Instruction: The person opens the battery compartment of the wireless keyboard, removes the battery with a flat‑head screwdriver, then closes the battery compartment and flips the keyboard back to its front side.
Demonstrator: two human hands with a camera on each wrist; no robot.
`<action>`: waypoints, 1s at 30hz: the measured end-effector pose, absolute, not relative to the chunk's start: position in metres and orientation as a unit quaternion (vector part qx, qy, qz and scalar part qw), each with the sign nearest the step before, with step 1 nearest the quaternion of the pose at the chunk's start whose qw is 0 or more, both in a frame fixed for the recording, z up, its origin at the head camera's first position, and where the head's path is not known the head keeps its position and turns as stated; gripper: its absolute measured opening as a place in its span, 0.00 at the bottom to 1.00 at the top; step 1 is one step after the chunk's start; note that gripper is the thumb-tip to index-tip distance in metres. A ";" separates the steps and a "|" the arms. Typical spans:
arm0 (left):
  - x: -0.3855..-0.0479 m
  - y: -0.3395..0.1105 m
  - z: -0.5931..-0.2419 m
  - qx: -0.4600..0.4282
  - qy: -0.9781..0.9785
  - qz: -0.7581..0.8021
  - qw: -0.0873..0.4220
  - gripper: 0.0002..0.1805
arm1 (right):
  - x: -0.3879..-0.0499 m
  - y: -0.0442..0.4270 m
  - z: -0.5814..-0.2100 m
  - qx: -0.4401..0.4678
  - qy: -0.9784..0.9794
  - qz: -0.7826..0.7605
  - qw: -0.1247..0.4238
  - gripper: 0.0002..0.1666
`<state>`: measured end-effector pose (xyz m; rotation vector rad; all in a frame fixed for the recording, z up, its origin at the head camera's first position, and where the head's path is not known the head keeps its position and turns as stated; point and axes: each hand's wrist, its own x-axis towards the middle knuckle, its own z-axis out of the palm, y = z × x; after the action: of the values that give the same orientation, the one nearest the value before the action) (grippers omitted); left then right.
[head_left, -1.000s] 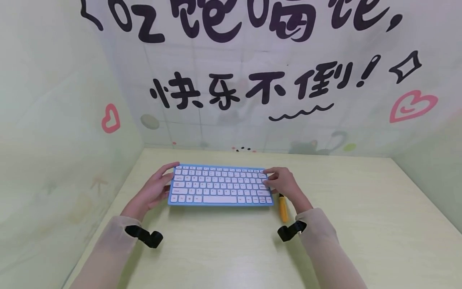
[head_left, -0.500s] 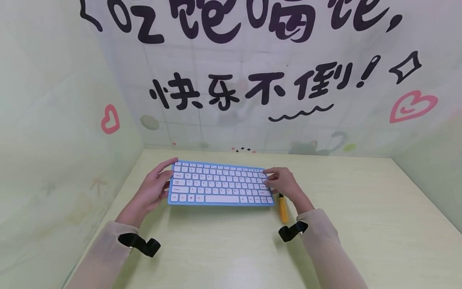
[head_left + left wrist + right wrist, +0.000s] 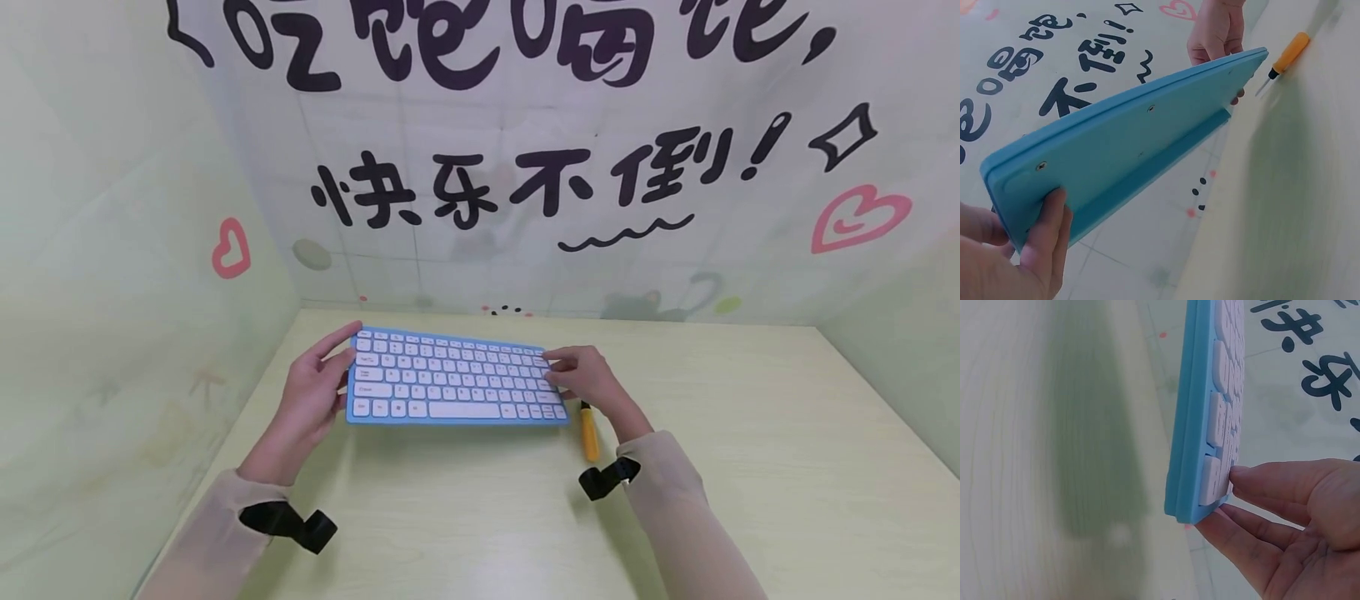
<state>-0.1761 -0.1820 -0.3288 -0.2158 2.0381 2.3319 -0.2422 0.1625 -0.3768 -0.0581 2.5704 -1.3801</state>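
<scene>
A blue keyboard with white keys is held above the table between two hands, its left end raised higher. The left hand grips the left short edge; in the left wrist view its fingers press the blue underside, where small screws show. At the opposite end the right hand pinches the edge, and in the right wrist view the thumb and fingers of that hand lie on both faces near the keyboard's corner.
A screwdriver with a yellow handle lies on the pale wooden table, just below the right hand. Behind stands a wall sheet with dark lettering. Another pale wall borders the table's left side.
The keyboard's left end has risen and shifted slightly left along with the left hand, so the keyboard tilts more. The right hand has barely moved.
</scene>
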 end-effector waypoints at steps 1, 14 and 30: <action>-0.175 -0.181 -0.327 -0.073 0.659 0.748 0.014 0.23 | -0.242 0.162 -0.378 -0.023 0.874 -0.473 0.112 0.22; -0.159 -0.182 -0.307 -0.072 0.665 0.742 -0.034 0.23 | -0.232 0.153 -0.374 -0.065 0.871 -0.475 0.105 0.24; -0.149 -0.194 -0.295 -0.064 0.641 0.763 -0.061 0.24 | -0.212 0.137 -0.353 -0.158 0.874 -0.457 0.046 0.21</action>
<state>-0.1486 -0.1938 -0.2953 -0.2095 2.0942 2.4940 -0.2124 0.1367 -0.3530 -0.4813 2.6694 -1.3943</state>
